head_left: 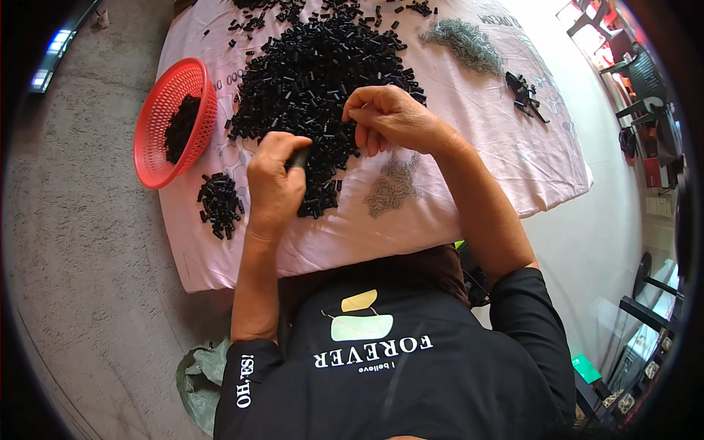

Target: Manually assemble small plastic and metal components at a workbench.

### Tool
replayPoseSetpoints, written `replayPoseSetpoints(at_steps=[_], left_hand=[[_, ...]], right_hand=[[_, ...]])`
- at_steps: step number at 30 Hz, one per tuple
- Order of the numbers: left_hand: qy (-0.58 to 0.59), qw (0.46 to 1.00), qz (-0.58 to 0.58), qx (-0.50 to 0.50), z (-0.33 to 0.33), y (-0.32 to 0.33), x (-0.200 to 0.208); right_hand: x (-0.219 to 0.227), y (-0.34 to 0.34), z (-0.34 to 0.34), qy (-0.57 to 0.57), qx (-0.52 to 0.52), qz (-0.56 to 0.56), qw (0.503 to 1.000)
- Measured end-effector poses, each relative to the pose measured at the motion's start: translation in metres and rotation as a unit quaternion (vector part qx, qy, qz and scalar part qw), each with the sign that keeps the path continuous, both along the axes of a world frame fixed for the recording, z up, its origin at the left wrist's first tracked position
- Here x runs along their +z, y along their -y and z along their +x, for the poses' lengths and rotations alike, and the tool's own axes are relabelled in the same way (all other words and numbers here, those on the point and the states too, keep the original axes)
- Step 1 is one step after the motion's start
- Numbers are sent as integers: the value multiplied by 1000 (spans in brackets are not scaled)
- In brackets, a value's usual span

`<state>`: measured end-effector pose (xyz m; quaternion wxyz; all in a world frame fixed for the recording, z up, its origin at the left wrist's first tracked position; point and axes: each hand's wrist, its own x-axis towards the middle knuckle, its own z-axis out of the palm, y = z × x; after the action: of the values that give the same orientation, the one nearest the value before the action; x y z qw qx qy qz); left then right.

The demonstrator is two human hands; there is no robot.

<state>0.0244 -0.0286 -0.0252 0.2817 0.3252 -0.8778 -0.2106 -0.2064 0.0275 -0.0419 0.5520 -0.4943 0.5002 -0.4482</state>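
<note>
LH (pixel 275 180): fingers curled, thumb side facing RH, closed on a dark piece (pixel 299 157); details of piece mostly hid. by fingers. RH (pixel 396 121): wrist bent, fingers folded in, thumb and forefinger tips close tog.; cannot tell if anything is pinched betw. them. Hands apart, approx. level, RH slightly farther from body.

Main stock: lge pile of short blk tubular pcs (pixel 323 73), directly beyond both hands, w/ a narrow tongue running betw. them twd the body. Loose pcs scattered at far edge of pile.

Sm. heap of blk pcs (pixel 219 205): just left of LH, apart from main pile. Red perforated plastic basket (pixel 144 147): farther left of LH and beyond it, tilted, w/ dark contents (pixel 182 128) inside; indiv. items not distinguishable.

Sm. heap of fine silvery metal pcs (pixel 392 187): body side of RH, near RH forearm; exact shape too small to tell. Lger silvery heap (pixel 466 45): beyond RH, to its right. Group of longer blk parts (pixel 524 95): well right of RH.

All heaps lie on pale pink printed cloth (pixel 337 253), under both hands. Crumpled greenish plastic bag (pixel 202 381): on floor (pixel 95 220), body side of LH, to its left.
</note>
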Motion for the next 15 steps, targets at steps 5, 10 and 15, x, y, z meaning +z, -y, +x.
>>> replayPoseSetpoints(at_steps=[5,10,15], left_hand=[[46,997,-41,-38,-16,-8,-4],[74,993,-85,-18,-20,-10,-8],[79,993,-85,-14,-20,-10,-10]], right_hand=[[-5,3,-4,-30,-77,-13,997],[-11,6,-3,-68,-111,-40,991],[-11,7,-2,-47,-121,-63,990]])
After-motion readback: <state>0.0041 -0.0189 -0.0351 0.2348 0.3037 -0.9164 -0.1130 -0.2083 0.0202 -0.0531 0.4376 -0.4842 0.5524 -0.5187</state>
